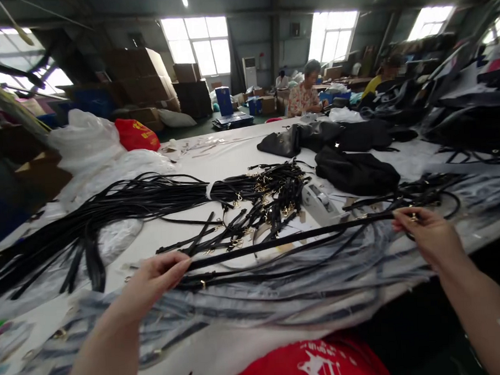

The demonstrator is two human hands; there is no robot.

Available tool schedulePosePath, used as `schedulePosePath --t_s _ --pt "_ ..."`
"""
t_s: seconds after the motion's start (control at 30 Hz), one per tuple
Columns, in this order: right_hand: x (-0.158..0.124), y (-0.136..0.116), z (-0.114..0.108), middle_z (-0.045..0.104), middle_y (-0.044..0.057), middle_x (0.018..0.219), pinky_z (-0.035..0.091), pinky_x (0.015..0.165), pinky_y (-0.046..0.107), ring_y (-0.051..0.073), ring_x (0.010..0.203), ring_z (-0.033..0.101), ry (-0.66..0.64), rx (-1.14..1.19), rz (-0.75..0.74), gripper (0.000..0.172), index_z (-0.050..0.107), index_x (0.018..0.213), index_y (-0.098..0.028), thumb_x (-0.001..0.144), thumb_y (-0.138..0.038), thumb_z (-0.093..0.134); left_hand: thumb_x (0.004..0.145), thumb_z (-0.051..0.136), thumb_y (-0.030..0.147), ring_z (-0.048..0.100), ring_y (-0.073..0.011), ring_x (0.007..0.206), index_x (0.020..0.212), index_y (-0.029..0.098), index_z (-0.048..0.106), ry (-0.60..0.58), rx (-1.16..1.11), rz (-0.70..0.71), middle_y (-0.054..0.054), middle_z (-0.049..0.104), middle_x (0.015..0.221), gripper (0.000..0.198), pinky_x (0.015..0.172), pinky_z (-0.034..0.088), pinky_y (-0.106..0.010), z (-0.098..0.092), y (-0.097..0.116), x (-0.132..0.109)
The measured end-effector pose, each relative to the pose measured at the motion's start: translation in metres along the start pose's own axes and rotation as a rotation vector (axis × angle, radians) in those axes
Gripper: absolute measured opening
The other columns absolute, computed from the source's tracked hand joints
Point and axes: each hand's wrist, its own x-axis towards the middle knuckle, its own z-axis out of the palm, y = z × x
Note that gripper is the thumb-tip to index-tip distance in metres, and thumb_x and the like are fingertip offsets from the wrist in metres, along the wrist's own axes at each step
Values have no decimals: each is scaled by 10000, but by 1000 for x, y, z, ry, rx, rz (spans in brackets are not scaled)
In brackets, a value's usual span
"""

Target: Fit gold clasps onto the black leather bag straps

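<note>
Between my two hands a black strap [293, 239] is stretched across the table. My left hand [164, 268] pinches it at one end, and my right hand [426, 229] grips the other end near a gold-coloured clasp. Just beyond the strap lies a big bundle of black straps [171, 193] with gold hardware, bound by a white band [209, 190]. Below it, nearer me, several straps in clear plastic sleeves [255, 303] lie across the table edge. Loose short straps with gold clips [235, 235] lie behind the held strap.
A grey tape dispenser [320, 204] stands beyond the strap. Black bags [354, 169] are piled at the back right. A red bag [136, 135] and white plastic [88, 142] sit at the left. A person [304, 94] works across the table; boxes [139, 76] are stacked behind.
</note>
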Motion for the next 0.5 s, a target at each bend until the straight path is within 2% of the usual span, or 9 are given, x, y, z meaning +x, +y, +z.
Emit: schedulePosePath --t_s 0.07,0.13,0.2,0.27,0.33,0.37,0.43,0.5 --pt "36 18 -26 706 140 735 540 597 440 301 659 708 104 -12 76 473 682 899 -201 791 -655 606 793 668 510 348 -93 487 778 189 684 -125 140 -19 43 457 542 322 446 279 -192 -11 3 -10" --pt "75 30 -50 715 156 841 530 639 519 393 845 698 172 -42 118 433 685 899 -241 756 -646 632 819 628 503 386 -100 498 796 186 683 -221 246 -34 38 499 568 323 463 309 -197 1 8 -16" --pt "107 34 -62 698 177 1017 503 772 594 460 1125 590 220 -102 131 374 683 903 -261 714 -583 705 851 575 491 435 -112 518 760 178 660 -240 332 -37 31 532 573 337 492 336 -206 31 12 -15" --pt "121 25 -55 661 205 1094 421 936 629 482 1276 459 272 -227 87 376 681 924 -241 664 -488 793 851 560 467 482 -130 539 711 172 645 -197 400 -22 12 583 586 337 509 344 -220 73 11 -8" --pt "107 1 -25 660 206 1075 364 1024 611 459 1264 480 205 -282 -35 393 672 1017 -215 727 -464 763 884 497 433 479 -133 499 710 168 667 -215 386 -52 1 609 571 359 494 330 -234 117 7 2" --pt "87 -15 -2 675 186 1048 394 1014 580 423 1196 552 92 -238 -85 383 661 1070 -212 799 -482 692 892 480 409 478 -134 490 704 165 673 -248 365 -44 -6 621 571 363 486 323 -237 138 5 6" --pt "29 -50 50 691 161 1102 446 988 501 364 1126 612 -251 -85 -175 401 657 1131 -204 916 -514 518 881 503 376 496 -139 510 709 167 688 -253 348 -32 -9 631 575 328 503 333 -238 174 5 13" --pt "-40 -81 102 721 87 1121 499 951 399 289 1075 656 -502 -13 -252 388 693 1099 -232 933 -512 482 883 515 359 537 -151 574 743 169 705 -251 333 -3 -23 663 631 303 546 360 -242 200 7 18"
